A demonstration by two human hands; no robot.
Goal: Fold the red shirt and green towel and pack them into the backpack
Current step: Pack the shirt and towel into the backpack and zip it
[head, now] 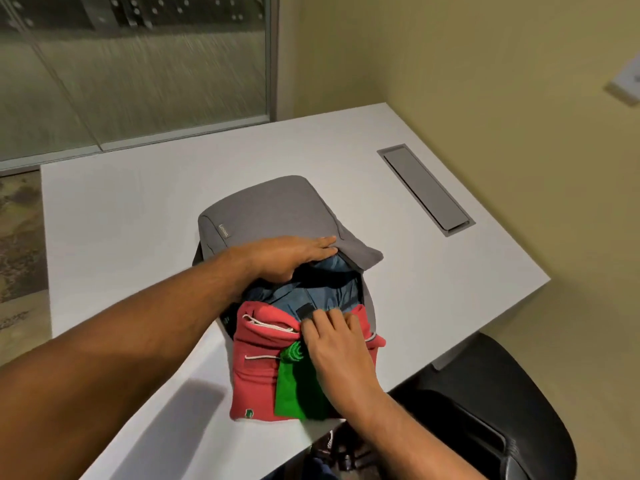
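A grey backpack (pixel 270 209) lies on the white table (pixel 121 209), its mouth open toward me and its blue lining showing. My left hand (pixel 291 254) grips the upper flap at the opening and holds it up. The folded red shirt (pixel 256 372) lies with its far end inside the mouth and its near half out on the table. On top of it sits the folded green towel (pixel 292 389). My right hand (pixel 336 344) presses flat on both, fingers pointing into the bag. The parts of the towel and shirt beneath that hand are hidden.
A grey cable hatch (pixel 426 188) is set into the table at the right. A black office chair (pixel 491 407) stands by the table's near right edge. A glass partition (pixel 138 71) rises behind the table, and a yellow wall is at the right.
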